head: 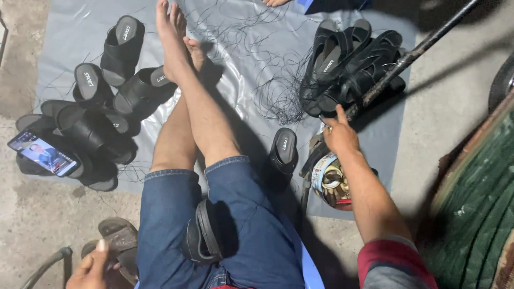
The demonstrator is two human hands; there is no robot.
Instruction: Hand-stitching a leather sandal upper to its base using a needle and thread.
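I sit with my bare legs crossed over a grey sheet. My right hand reaches out to a pile of black sandals at the right and touches the end of a dark metal rod lying across them. Whether its fingers hold anything is not visible. My left hand is low at the left, fingers curled and thumb up, on a worn brown sandal. A black sandal lies on my lap. One more black sandal stands beside my knee.
Several black sandals are heaped at the left, with a lit phone leaning on them. Loose black threads lie on the sheet. An open tin of odds and ends sits under my right forearm. A green mat lies at the right.
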